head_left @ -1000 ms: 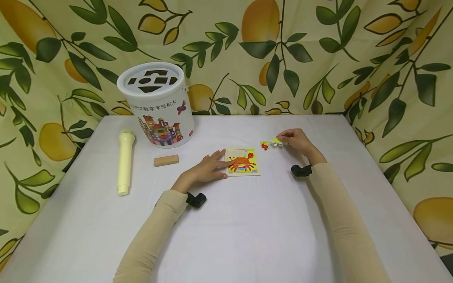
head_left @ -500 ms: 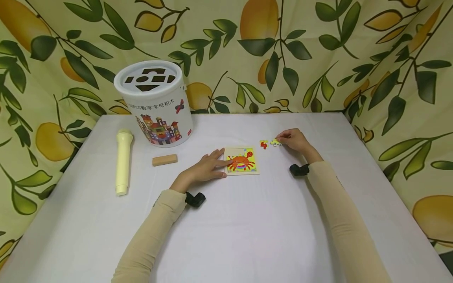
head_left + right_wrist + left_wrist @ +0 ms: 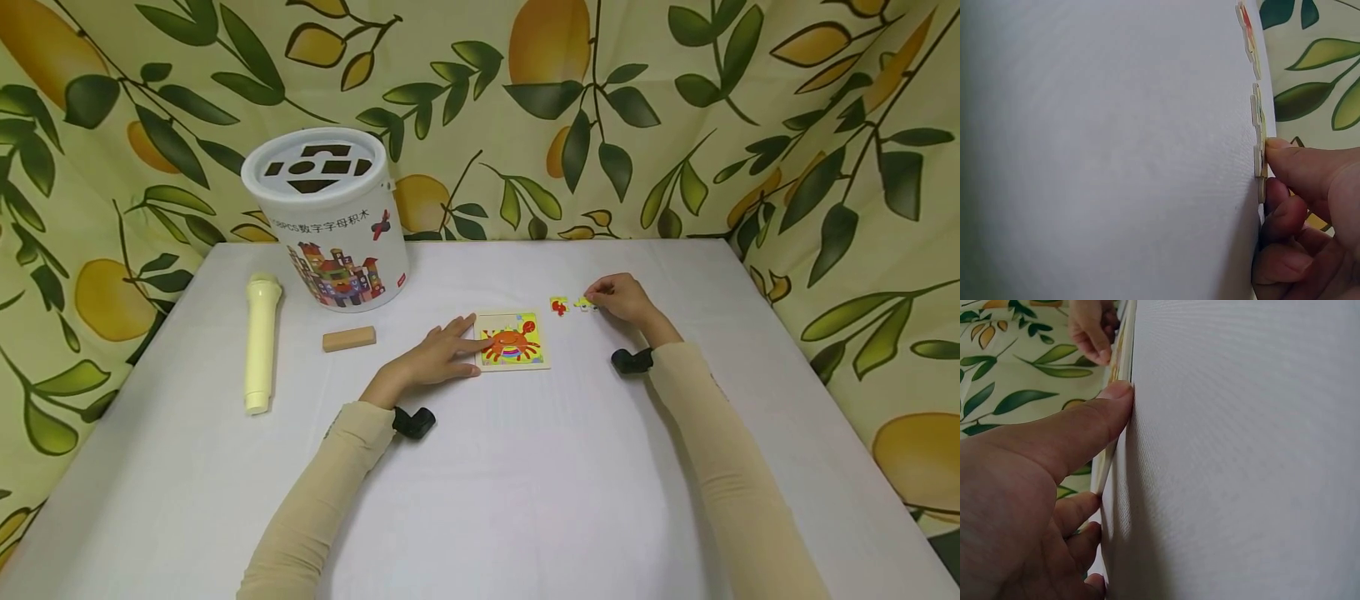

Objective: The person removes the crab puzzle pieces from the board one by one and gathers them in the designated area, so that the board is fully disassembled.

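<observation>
A square wooden jigsaw board [image 3: 491, 322] with a crab picture lies flat in the head view; a bare wood strip shows at its upper left. My left hand [image 3: 435, 358] rests on its left side, fingers spread and index finger over the crab. In the left wrist view, the thumb [image 3: 1094, 419] touches the board's edge. Right of the board, my right hand [image 3: 628, 300] pinches a yellow puzzle piece [image 3: 582, 304] at the tabletop; its thumb [image 3: 1297, 164] lies on the piece in the right wrist view. A red-and-yellow puzzle piece [image 3: 559, 306] lies just left of it.
A white block bucket [image 3: 352, 242] with shaped holes in its lid stands at the back left. Before it lies a wooden block [image 3: 349, 339], with a pale yellow baton-like stick [image 3: 262, 346] farther left. A fruit-patterned cloth [image 3: 465, 125] hangs behind the white table.
The yellow piece, tilted up in my right hand a second ago, now lies flatter on the table. My left hand stays on the board. The head view has shifted slightly.
</observation>
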Demonstrator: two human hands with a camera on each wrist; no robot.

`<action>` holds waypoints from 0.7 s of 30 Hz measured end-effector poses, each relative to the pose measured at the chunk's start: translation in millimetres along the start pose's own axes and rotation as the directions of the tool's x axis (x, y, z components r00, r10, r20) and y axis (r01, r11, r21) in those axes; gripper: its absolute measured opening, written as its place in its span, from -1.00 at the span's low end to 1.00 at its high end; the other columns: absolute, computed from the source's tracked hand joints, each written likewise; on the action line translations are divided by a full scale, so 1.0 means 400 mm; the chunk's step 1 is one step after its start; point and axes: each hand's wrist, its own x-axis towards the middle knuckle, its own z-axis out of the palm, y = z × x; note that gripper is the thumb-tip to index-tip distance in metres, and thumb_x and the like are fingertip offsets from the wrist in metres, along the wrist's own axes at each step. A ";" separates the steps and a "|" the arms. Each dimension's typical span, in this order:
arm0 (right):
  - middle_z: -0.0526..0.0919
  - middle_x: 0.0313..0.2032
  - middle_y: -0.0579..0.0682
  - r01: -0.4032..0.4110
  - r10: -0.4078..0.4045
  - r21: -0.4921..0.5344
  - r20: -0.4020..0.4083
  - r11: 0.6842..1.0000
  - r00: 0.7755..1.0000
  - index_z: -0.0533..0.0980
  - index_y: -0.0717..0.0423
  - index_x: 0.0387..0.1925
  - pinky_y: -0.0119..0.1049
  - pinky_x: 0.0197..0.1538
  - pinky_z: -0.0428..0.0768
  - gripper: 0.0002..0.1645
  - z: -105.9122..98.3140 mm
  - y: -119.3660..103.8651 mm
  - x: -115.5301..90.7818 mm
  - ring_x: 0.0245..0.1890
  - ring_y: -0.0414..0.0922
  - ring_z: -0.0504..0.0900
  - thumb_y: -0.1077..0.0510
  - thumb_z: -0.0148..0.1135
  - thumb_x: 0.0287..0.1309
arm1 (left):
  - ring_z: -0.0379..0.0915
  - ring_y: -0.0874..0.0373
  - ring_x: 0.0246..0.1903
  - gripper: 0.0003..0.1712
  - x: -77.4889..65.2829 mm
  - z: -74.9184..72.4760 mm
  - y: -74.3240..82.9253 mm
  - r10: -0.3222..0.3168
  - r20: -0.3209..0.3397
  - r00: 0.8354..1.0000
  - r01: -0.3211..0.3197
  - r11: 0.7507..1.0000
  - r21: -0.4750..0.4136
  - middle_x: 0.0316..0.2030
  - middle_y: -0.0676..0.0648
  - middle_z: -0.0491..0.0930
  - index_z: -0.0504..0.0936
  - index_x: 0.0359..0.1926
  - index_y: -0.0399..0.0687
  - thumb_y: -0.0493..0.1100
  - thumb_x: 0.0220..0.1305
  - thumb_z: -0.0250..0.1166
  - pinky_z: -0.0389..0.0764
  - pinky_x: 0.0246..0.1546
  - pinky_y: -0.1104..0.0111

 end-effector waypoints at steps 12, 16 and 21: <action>0.54 -0.20 0.15 0.086 -0.086 -0.028 0.010 0.996 0.996 0.55 0.23 -0.12 -0.35 -0.33 0.37 -0.73 0.003 -0.059 -0.010 -0.25 -0.03 0.39 0.16 0.05 0.26 | -0.37 -0.13 0.43 -0.41 -0.005 -0.004 0.001 0.007 -0.002 1.000 -0.007 1.000 -0.010 0.44 -0.20 -0.20 0.29 0.31 0.13 0.02 0.26 0.16 -0.26 0.35 -0.10; 0.54 -0.24 0.11 0.141 -0.140 -0.034 0.053 0.989 0.989 0.56 0.20 -0.14 -0.35 -0.32 0.38 -0.75 0.028 -0.113 -0.016 -0.29 -0.05 0.40 0.17 0.09 0.22 | -0.38 -0.13 0.43 -0.41 -0.006 -0.004 0.004 0.000 -0.003 1.000 0.000 1.000 -0.009 0.44 -0.20 -0.20 0.30 0.30 0.13 0.01 0.25 0.16 -0.26 0.35 -0.10; 0.52 -0.38 0.05 0.242 -0.237 -0.014 0.136 0.970 0.962 0.59 0.19 -0.22 -0.36 -0.38 0.36 -0.81 0.076 -0.170 -0.036 -0.43 -0.09 0.37 0.21 0.18 0.13 | -0.39 -0.12 0.43 -0.41 -0.005 -0.003 0.005 -0.012 0.001 1.000 0.012 1.000 -0.004 0.44 -0.18 -0.21 0.30 0.30 0.15 0.02 0.26 0.16 -0.26 0.35 -0.10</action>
